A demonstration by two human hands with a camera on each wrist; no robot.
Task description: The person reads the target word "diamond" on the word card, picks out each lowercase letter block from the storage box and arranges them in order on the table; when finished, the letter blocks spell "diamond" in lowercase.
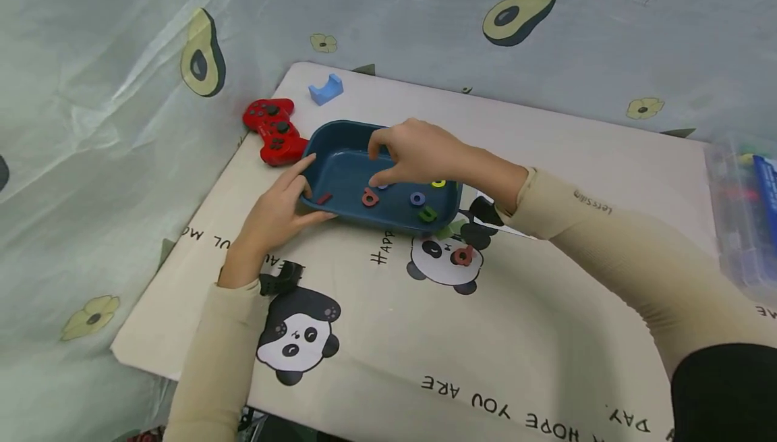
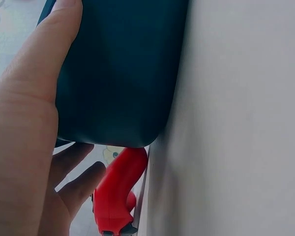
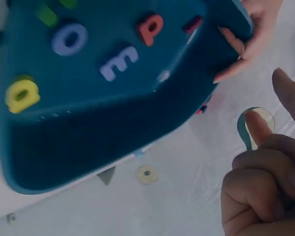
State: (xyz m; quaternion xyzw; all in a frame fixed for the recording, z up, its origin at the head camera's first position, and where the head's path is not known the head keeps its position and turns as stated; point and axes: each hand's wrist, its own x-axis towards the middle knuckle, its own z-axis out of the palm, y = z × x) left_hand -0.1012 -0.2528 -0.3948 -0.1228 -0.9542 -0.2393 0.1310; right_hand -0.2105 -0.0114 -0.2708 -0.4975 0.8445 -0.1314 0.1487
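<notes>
A dark blue-green plastic tray stands on the table. My left hand grips its left end, thumb along the outer front wall and fingers at the rim. Over the tray hovers my right hand, thumb and index finger apart with nothing between them, the other fingers bent. Small foam letters lie in the tray: a red P-shaped one, a lavender one, a purple O, a yellow one and a green one. Close to my left fingers lies a narrow dark red piece.
A red game controller lies against the tray's left end, a light blue block behind it. Another red letter is on the table in front of the tray. A clear plastic box stands at the far right.
</notes>
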